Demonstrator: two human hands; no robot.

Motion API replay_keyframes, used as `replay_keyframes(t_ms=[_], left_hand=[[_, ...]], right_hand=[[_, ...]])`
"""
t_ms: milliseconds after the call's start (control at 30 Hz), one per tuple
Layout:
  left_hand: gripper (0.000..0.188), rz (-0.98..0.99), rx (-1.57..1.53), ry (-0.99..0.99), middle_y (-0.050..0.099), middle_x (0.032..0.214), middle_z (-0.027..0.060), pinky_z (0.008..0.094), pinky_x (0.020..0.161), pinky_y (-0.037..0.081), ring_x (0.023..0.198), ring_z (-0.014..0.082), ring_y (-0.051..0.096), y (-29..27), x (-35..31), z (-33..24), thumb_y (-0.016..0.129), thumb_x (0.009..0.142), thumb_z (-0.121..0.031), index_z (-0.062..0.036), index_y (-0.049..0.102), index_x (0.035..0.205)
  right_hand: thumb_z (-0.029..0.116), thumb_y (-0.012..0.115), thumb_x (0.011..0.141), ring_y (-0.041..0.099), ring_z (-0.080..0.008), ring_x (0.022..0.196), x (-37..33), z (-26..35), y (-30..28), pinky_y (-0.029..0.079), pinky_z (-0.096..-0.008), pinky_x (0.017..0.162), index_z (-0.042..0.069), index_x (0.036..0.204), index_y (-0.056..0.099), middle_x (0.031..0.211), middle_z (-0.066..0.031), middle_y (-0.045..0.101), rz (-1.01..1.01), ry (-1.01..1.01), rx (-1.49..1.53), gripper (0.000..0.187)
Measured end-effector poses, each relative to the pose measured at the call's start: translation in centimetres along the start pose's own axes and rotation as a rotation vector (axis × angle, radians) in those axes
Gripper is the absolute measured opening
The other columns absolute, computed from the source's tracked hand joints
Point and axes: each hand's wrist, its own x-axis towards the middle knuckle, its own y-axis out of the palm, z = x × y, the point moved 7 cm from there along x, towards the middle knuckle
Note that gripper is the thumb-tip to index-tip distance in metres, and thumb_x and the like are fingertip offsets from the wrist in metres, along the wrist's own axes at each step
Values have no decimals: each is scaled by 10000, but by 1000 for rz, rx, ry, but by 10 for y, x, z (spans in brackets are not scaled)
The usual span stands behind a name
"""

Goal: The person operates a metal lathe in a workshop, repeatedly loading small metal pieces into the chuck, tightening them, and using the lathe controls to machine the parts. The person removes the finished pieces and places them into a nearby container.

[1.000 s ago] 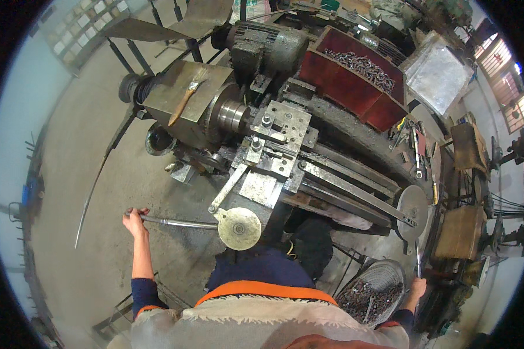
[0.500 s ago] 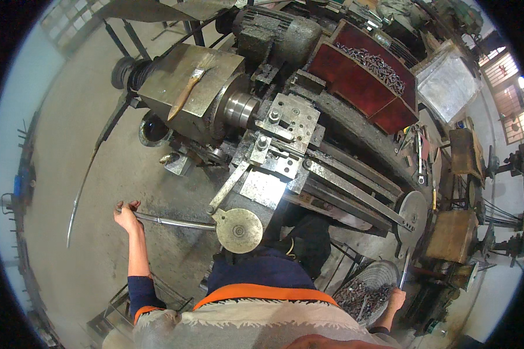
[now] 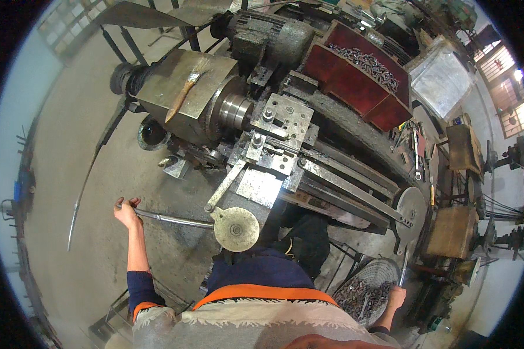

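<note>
Polished steel lever (image 3: 174, 219), eight o'clock of oily grey metal tool block (image 3: 288, 125).
Left hand (image 3: 127, 213): fingers curled round its outer end; right hand (image 3: 396, 298): fingers wrapped round second steel lever (image 3: 404, 265), five o'clock. Stained grey concrete floor (image 3: 70, 131), nine; red open-topped box (image 3: 337, 75) of small metal parts (image 3: 367, 65), two; barred window (image 3: 514, 120), three.
</note>
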Motion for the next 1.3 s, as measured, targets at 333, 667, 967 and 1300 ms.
replay_keyframes(t_ms=[333, 667, 967, 1300], left_hand=[[346, 48, 26, 25, 609, 696, 220, 359, 602, 543, 574, 280, 621, -11, -1, 3, 435, 759, 37, 96, 386, 1096], [177, 44, 160, -34, 580, 713, 170, 347, 514, 531, 547, 248, 599, -35, -12, 3, 492, 773, -25, 46, 432, 924], [328, 269, 1145, 325, 668, 798, 197, 361, 688, 509, 721, 275, 660, -44, 39, -36, 613, 731, -198, 72, 653, 912], [383, 796, 1324, 719, 662, 891, 189, 418, 765, 500, 848, 354, 631, 150, 11, -1, 619, 744, -236, -7, 620, 1052]], right_hand=[[356, 517, 771, 623, -386, 902, 5, 9, -17, 491, -483, 779, 16, 883, 623, 935, -206, 651, -43, -21, 2, 374], [339, 480, 792, 619, -351, 938, 151, 6, -10, 453, -533, 780, 103, 987, 597, 995, -137, 649, -94, -132, -182, 328], [328, 473, 833, 603, -330, 986, 173, 28, -20, 441, -523, 849, 108, 1031, 595, 1083, -127, 622, -105, -18, -183, 320], [291, 501, 791, 601, -359, 949, 114, 52, -29, 499, -477, 767, 73, 991, 599, 980, -150, 640, -203, -128, -103, 312]])
